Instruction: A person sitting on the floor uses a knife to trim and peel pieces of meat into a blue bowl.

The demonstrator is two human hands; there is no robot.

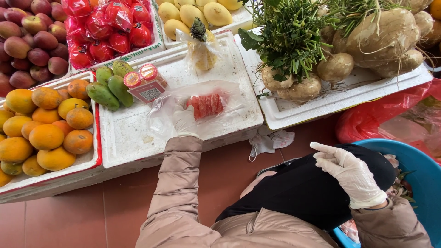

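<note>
On the white foam tray [138, 133] at the middle of the stall lies a clear plastic bag [202, 108] holding red slices of fruit [205, 105], and the person's left hand [184, 121], in a thin white glove, is closed on the near edge of that bag. Its arm, in a beige quilted sleeve [177, 183], reaches up to the tray from the lower middle of the view. At the far edge of the same tray stands a peeled pineapple in a clear bag [200, 48], and toward its left corner sit a small red-topped packet [146, 82] and several green mangoes [109, 87]. Left of the tray, a red-rimmed foam box holds a heap of oranges [43, 131]; beyond that box are dark red mangoes [30, 41] and red fruits wrapped in shiny film [108, 27]. Behind the tray, yellow mangoes [197, 14] fill another box. Right of the tray, a second foam tray carries a bunch of leafy greens [287, 34] and pale brown round roots [367, 41]. Well to the right of the tray and nearer the viewer, the right hand [351, 172], also gloved in white, hangs open with fingers loosely spread, holding nothing, above a black lap and just beside the rim of a blue plastic basin [418, 179]. A crumpled white face mask [268, 141] lies on the reddish floor tiles just below the tray's right corner.
</note>
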